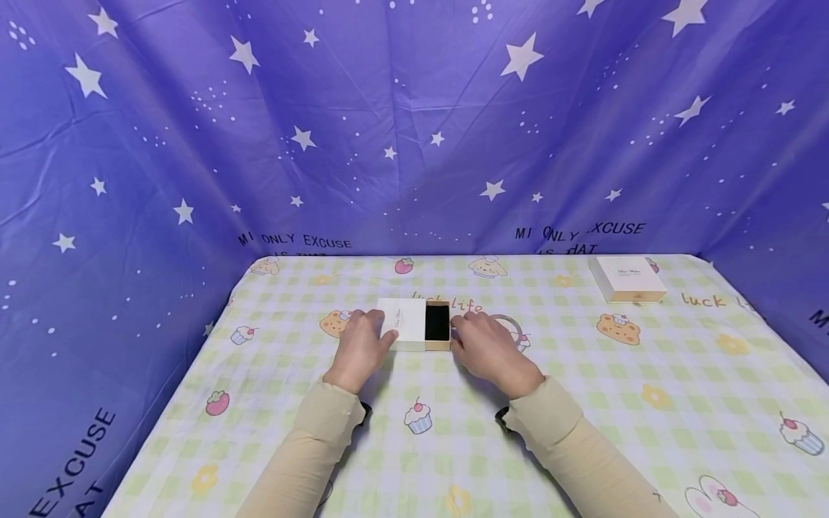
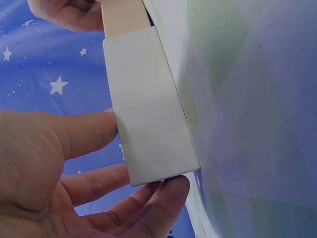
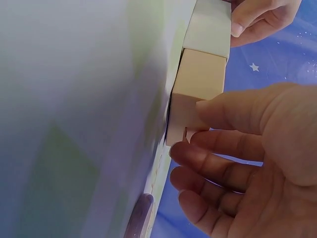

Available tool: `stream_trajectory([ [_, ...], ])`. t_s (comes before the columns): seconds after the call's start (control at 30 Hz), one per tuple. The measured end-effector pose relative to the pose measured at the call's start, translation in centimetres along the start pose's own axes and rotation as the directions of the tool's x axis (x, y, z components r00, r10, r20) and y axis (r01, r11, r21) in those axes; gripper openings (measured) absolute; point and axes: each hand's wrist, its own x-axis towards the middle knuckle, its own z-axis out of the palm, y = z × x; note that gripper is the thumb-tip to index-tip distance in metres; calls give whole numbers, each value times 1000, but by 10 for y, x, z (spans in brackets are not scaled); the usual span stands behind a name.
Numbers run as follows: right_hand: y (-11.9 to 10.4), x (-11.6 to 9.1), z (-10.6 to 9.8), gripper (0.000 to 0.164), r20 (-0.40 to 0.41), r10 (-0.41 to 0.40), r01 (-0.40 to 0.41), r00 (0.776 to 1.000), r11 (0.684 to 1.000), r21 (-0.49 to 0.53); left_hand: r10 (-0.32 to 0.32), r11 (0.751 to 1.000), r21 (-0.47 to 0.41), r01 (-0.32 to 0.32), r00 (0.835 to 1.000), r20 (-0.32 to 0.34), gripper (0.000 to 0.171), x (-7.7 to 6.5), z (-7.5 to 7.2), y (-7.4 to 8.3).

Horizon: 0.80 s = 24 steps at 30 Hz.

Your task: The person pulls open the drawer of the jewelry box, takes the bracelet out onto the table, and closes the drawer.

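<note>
A white slide-out gift box [image 1: 404,324] with small dark lettering lies on the table, its tan drawer [image 1: 437,345] partly out to the right. Black lining [image 1: 437,322] shows inside the drawer. My left hand [image 1: 361,339] grips the white sleeve [image 2: 148,109] at its left end, thumb on the top and fingers around the end. At the drawer's outer end, my right hand [image 1: 488,345] pinches a small tab [image 3: 185,134] between thumb and index finger; its other fingers curl loosely below. Just beyond the right hand lies a greyish ring-shaped bangle [image 1: 517,327], partly hidden by it.
A second white box [image 1: 628,277] with a tan front stands at the back right of the table. A checked cloth [image 1: 363,460] with printed cakes and flowers covers the tabletop. Behind and beside it hangs a blue star-patterned curtain [image 1: 414,180].
</note>
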Motion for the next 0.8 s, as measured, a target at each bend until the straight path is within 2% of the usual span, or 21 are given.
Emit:
stream_trajectory([
  [0.23,-2,-1,-1,7,2,-10,10,1000,1000,5,-8,1000,0,8,1000,19,39,0,-1,1],
  [0.63,-4,-1,0,5,-12,-48,48,999,999,5,13,1000,15,-13,1000,10,36,0,-2,1],
  [0.8,-6,-2,1,6,-18,-59,59,998,998,1,1,1000,11,-1,1000,18,36,0,-2,1],
])
